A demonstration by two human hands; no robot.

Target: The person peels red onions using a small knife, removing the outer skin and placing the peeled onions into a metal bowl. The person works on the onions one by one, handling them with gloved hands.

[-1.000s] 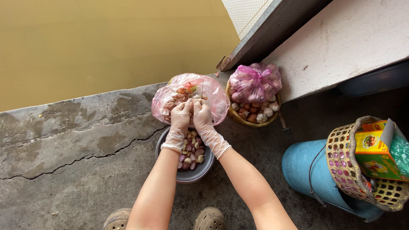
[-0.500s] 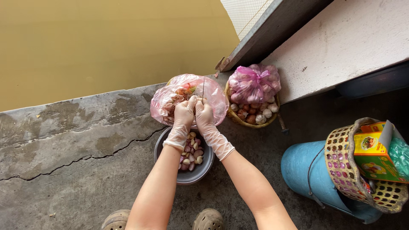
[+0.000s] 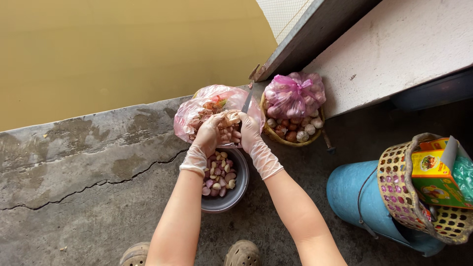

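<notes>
Both hands wear thin clear gloves. My left hand (image 3: pixel 211 134) holds a garlic bulb (image 3: pixel 230 118) over a grey metal bowl (image 3: pixel 236 194) of peeled cloves. My right hand (image 3: pixel 250 132) grips a small knife (image 3: pixel 246 102) whose blade points up and away, right beside the bulb. Behind the hands lies a pink plastic bag (image 3: pixel 197 111) with garlic skins and bulbs in it.
A woven basket (image 3: pixel 290 135) of garlic bulbs with a tied pink bag (image 3: pixel 294 93) on top stands at the right. A blue bucket (image 3: pixel 354 192), a plastic basket (image 3: pixel 399 192) with a colourful carton (image 3: pixel 436 172), a concrete ledge (image 3: pixel 394 54), cracked concrete floor and my two shoes (image 3: pixel 241 253) are around.
The hands have shifted slightly over the bowl; the knife blade now sticks up beside the bulb. Nothing else has moved.
</notes>
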